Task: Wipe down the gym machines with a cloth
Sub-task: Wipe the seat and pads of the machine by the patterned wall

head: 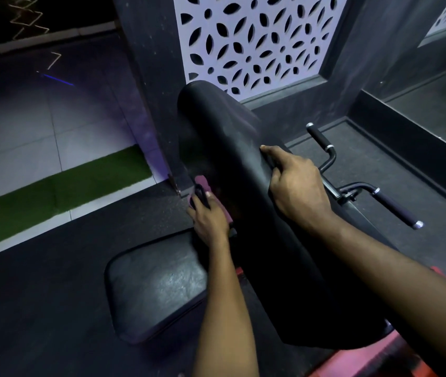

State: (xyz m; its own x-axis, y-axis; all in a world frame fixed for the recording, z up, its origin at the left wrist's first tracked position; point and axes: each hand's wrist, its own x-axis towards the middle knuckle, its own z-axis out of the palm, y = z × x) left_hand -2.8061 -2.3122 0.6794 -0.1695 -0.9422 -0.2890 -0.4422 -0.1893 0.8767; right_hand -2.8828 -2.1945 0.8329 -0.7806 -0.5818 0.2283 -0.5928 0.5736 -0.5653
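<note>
Here, left hand clutching a crumpled pink cloth against the left flank of the long, matte black padded rest, right hand curled over that rest's right edge, glossy seat cushion below, grip bars beyond.

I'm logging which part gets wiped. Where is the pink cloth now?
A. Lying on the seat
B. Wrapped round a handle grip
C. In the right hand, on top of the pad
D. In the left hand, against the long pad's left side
D: the left hand holds the cloth against the left side of the pad, while the right hand grips the pad's right edge with no cloth.
</note>
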